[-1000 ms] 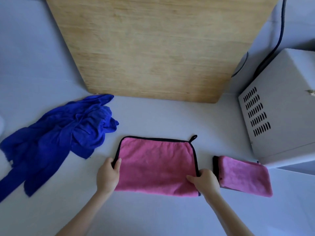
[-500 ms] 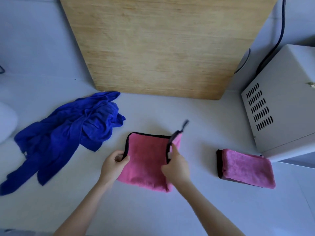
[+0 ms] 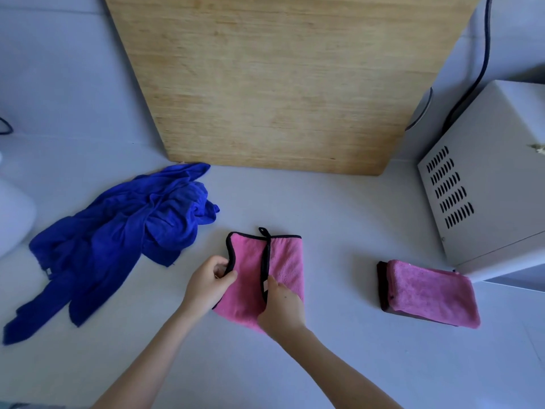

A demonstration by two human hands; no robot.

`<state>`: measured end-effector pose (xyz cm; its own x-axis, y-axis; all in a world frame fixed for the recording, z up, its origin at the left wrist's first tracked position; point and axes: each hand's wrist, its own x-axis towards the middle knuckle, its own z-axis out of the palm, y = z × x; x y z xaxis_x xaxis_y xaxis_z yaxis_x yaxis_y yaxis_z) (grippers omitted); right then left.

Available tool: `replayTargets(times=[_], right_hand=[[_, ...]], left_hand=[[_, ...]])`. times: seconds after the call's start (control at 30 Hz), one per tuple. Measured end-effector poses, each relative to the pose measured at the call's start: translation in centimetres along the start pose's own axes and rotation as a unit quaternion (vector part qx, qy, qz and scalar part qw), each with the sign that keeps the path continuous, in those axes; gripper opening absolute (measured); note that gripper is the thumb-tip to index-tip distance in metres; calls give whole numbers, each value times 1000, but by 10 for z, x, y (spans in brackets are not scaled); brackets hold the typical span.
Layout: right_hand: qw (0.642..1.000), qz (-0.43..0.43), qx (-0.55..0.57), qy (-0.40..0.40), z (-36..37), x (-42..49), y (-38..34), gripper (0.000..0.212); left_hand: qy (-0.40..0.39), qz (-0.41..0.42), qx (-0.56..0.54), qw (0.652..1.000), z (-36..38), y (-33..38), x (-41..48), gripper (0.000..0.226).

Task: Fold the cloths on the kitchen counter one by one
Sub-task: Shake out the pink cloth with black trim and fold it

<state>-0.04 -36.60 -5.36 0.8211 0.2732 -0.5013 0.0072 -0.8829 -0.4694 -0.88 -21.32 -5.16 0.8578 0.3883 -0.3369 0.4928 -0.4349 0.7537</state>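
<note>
- Soft, even daylight with a cool bluish cast on the white surface [image 3: 339, 219]; no glare
- Faint, diffuse shadows beside the folded pink cloth [image 3: 436, 293]
- Wide-angle bending toward the edges; slight overall softness

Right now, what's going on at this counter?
A person is folding a pink cloth on the counter. The left hand pinches its left edge, and the right hand holds the right edge, folded over to the middle. A second pink cloth lies folded to the right, by a white appliance. The crumpled blue cloth is not yet folded.
</note>
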Motion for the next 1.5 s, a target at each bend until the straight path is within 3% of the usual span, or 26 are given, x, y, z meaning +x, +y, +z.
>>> replayTargets(times=[0.1,0.2,0.3,0.33,0.4,0.5,0.6,0.7,0.77,0.87,0.9,0.97,1.03,1.17,1.27,1.4,1.5], right_hand=[[1000,-11,10,5,1,-3,4,55],[999,-25,11,-42,-4,-5,4,54],[995,-47,30,-88,-18,-10,8,5],[994,-46,40,-92,-23,-10,13,18],[990,-11,113,-84,-36,-11,28,20],[950,88,296,-52,-49,-11,58,26],[922,144,351,-79,-51,-15,76,33],[928,150,327,-95,-44,-17,81,47],[953,139,254,-86,-37,-19,78,54],[981,139,128,-53,-23,-20,69,48],[983,141,106,-45,-19,-18,66,42],[982,153,108,-37,-15,-15,63,30],[978,163,129,-31,-17,-14,66,25],[972,159,169,35,-39,-14,81,6],[957,141,222,123,-75,-4,98,26],[961,85,171,200,-138,34,114,39],[962,66,113,238,-188,67,125,45]], left_hand=[[-9,-10,4,1000,1,3,1,18],[-25,-12,10,1000,-1,7,0,19],[-53,2,17,998,-3,16,0,20],[-66,14,22,997,-2,22,0,20],[-95,57,45,993,8,38,0,19],[-153,131,118,972,45,61,-3,12],[-190,143,211,948,84,69,-8,14],[-182,142,226,946,90,64,2,29],[-158,164,218,949,84,58,14,25],[-19,214,270,939,73,53,38,11],[5,200,278,939,72,52,46,22],[-23,135,241,961,72,55,61,47],[-85,75,153,982,73,62,72,57],[-195,-46,-53,978,64,68,81,45],[-239,-115,-140,954,53,64,81,31],[-241,-98,-146,954,67,77,76,4],[-185,-53,-157,969,103,104,78,13]])
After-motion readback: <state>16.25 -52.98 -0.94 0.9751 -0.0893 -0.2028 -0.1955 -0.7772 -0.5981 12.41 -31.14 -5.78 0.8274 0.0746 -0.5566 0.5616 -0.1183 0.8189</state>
